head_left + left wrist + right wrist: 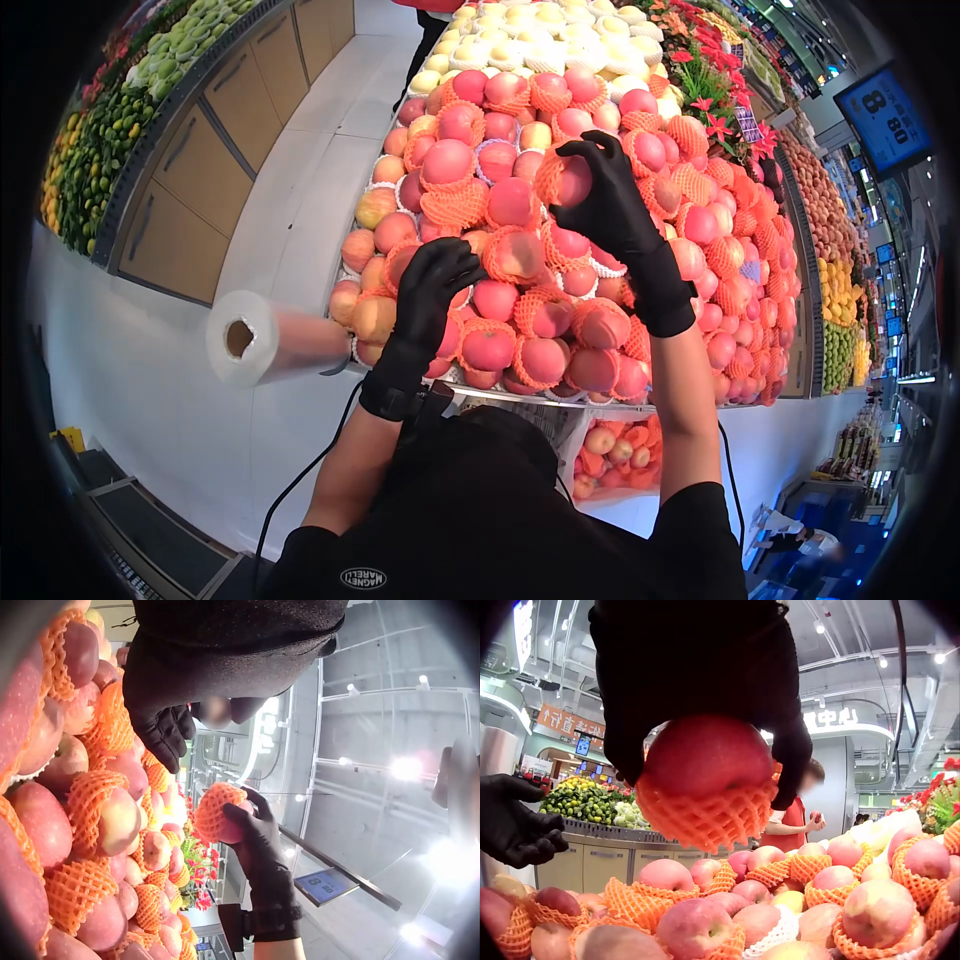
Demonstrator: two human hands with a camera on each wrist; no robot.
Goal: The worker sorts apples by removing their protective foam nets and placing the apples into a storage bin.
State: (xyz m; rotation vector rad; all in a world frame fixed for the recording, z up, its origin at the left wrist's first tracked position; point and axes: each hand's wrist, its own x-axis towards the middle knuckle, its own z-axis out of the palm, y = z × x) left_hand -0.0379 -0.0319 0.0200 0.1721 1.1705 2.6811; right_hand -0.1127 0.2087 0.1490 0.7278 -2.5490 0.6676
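Gripping 1 apple between thumb and curled fingers of right hand, above heaped apples, perhaps for clearance; wrapped in foam net, presumably against bruising. Holding left hand empty, with relaxed fingers, near heaped apples.

Across the shirt, an oval reads MAGNETI MARELLI; from where I stand, the blue screen shows 8.80. I can't make out the characters on the orange banner.
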